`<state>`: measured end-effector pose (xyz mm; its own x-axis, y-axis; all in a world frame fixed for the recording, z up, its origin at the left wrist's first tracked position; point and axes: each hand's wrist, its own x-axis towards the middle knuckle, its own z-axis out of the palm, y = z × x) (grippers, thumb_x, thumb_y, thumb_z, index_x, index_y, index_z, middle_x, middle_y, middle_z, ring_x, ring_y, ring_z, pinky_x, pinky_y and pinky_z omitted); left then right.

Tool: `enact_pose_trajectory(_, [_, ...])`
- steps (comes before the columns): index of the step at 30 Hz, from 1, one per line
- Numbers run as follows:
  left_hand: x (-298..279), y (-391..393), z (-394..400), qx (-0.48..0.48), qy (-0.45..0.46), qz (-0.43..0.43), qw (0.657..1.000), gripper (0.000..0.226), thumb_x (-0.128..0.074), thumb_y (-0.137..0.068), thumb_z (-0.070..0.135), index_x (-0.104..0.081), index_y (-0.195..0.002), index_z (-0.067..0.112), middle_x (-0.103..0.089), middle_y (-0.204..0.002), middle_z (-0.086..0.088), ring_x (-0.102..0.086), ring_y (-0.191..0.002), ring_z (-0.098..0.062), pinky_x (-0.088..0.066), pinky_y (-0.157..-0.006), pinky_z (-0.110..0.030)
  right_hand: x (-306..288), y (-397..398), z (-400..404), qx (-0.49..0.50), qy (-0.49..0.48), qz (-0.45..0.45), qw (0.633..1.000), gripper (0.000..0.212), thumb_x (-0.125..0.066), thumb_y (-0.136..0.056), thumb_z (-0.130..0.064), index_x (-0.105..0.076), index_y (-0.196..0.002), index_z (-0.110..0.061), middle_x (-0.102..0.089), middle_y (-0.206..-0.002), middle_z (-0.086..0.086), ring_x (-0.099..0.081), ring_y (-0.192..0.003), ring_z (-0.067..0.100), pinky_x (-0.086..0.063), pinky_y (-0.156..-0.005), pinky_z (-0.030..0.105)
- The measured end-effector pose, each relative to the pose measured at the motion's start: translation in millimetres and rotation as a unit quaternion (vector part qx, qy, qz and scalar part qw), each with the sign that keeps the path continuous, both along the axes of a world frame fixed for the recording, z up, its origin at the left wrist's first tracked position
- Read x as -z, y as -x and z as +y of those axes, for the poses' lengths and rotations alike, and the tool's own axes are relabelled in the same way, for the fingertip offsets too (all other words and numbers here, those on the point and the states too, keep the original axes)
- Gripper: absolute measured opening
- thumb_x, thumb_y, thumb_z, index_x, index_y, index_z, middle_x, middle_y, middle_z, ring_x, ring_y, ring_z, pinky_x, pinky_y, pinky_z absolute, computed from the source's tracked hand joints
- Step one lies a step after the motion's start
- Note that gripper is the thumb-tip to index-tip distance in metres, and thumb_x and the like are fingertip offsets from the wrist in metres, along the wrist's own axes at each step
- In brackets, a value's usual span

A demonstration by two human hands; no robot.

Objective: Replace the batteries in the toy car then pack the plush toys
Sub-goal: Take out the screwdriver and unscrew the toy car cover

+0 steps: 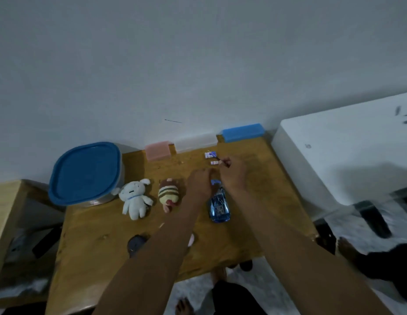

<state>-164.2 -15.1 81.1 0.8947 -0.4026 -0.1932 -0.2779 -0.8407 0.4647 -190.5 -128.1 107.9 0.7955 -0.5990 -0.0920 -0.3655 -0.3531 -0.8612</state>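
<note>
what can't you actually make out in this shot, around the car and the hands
- Head view: the front of the blue toy car is covered by the left hand, so its battery hatch cannot be judged.
- The right hand holds a thin dark tool, too small and blurred to identify.
- Battery pack and loose battery: print too small.
- Dark round object: partly behind the left forearm.
</note>
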Motion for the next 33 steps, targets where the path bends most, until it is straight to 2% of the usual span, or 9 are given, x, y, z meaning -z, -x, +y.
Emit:
enact_pose_trajectory(2, [10.4, 17.2, -8.4, 0.004, -0.033, 0.026, 0.999, 0.058, -0.075, -0.082, 0.043, -0.055, -0.135, 0.030, -0.052, -0.134, -0.009, -0.055, -0.119, -0.034, -0.052, -0.095, -0.046, 5.1, 20.5, -7.0, 0.017, -0.009, 0.007, 1.000, 0.012, -0.065, -0.093, -0.011, -0.074, -0.100, -0.014, -0.073, -0.099, 0.004, -0.066, -0.092, 0.018, -0.044, -0.073, 0.023])
enact_pose_trajectory(4, [17.3, 33.2, -16.9, 0.005, -0.059, 0.055, 0.997, 0.074, -0.072, -0.086, 0.045, -0.038, -0.149, 0.028, -0.029, -0.155, -0.014, -0.038, -0.136, -0.040, -0.043, -0.106, -0.048, 10.6, 38.0, -12.1, 0.035, -0.023, 0.012, 0.999, 0.011, -0.066, -0.093, -0.011, -0.074, -0.098, -0.016, -0.073, -0.097, 0.001, -0.067, -0.092, 0.017, -0.046, -0.073, 0.024])
enact_pose_trajectory(6, [24.4, 47.5, -24.5, 0.000, -0.081, 0.085, 0.993, 0.087, -0.069, -0.087, 0.051, -0.023, -0.157, 0.026, -0.010, -0.162, -0.019, -0.024, -0.144, -0.043, -0.035, -0.112, -0.049, 16.4, 52.3, -16.8, 0.050, -0.029, 0.019, 0.998, 0.010, -0.066, -0.093, -0.013, -0.073, -0.097, -0.019, -0.073, -0.096, -0.001, -0.067, -0.091, 0.016, -0.051, -0.076, 0.027])
enact_pose_trajectory(10, [39.8, 62.3, -34.9, -0.020, -0.113, 0.079, 0.990, 0.101, -0.066, -0.085, 0.059, -0.007, -0.160, 0.029, -0.008, -0.160, -0.026, -0.020, -0.145, -0.048, -0.030, -0.114, -0.054, 28.4, 73.4, -26.9, 0.076, -0.038, 0.040, 0.996, 0.010, -0.066, -0.093, -0.013, -0.072, -0.096, -0.020, -0.071, -0.094, -0.003, -0.066, -0.090, 0.016, -0.046, -0.068, 0.024])
enact_pose_trajectory(15, [42.0, 67.5, -48.7, -0.060, -0.135, 0.073, 0.986, 0.099, -0.066, -0.090, 0.052, 0.000, -0.160, 0.030, 0.001, -0.162, -0.027, -0.033, -0.139, -0.049, -0.039, -0.108, -0.052, 32.7, 84.5, -36.6, 0.089, -0.028, 0.053, 0.994, 0.012, -0.065, -0.094, -0.014, -0.073, -0.103, -0.018, -0.066, -0.094, -0.007, -0.061, -0.089, 0.010, -0.042, -0.070, 0.020])
enact_pose_trajectory(21, [43.4, 61.6, -43.8, -0.117, -0.004, 0.127, 0.985, 0.098, -0.076, -0.086, 0.037, -0.010, -0.159, 0.038, -0.005, -0.164, -0.020, -0.040, -0.137, -0.044, -0.044, -0.106, -0.051, 26.1, 82.1, -40.7, 0.090, -0.023, 0.045, 0.995, 0.013, -0.065, -0.094, -0.016, -0.074, -0.104, -0.018, -0.069, -0.096, -0.006, -0.063, -0.091, 0.012, -0.050, -0.078, 0.025])
enact_pose_trajectory(25, [34.4, 52.8, -35.3, -0.129, 0.134, 0.107, 0.977, 0.092, -0.083, -0.080, 0.027, -0.031, -0.155, 0.037, -0.018, -0.160, -0.013, -0.036, -0.142, -0.037, -0.041, -0.113, -0.049, 12.6, 74.2, -42.1, 0.094, -0.035, 0.016, 0.995, 0.013, -0.064, -0.095, -0.016, -0.073, -0.103, -0.020, -0.069, -0.098, -0.006, -0.063, -0.092, 0.011, -0.050, -0.078, 0.024])
enact_pose_trajectory(28, [23.5, 44.1, -31.1, -0.118, 0.203, 0.077, 0.969, 0.079, -0.082, -0.082, 0.023, -0.044, -0.149, 0.037, -0.024, -0.153, -0.009, -0.039, -0.139, -0.033, -0.045, -0.110, -0.051, 2.2, 66.7, -42.2, 0.095, -0.028, 0.009, 0.995, 0.013, -0.064, -0.095, -0.017, -0.073, -0.103, -0.020, -0.071, -0.100, -0.005, -0.064, -0.093, 0.012, -0.054, -0.082, 0.028])
enact_pose_trajectory(33, [-1.0, 31.0, -26.1, -0.116, 0.269, 0.063, 0.954, 0.060, -0.075, -0.086, 0.021, -0.055, -0.140, 0.040, -0.021, -0.153, -0.008, -0.041, -0.136, -0.032, -0.049, -0.107, -0.046, -15.4, 59.5, -41.9, 0.082, -0.021, 0.005, 0.996, 0.013, -0.063, -0.097, -0.018, -0.073, -0.105, -0.019, -0.068, -0.099, -0.006, -0.061, -0.092, 0.010, -0.040, -0.065, 0.014])
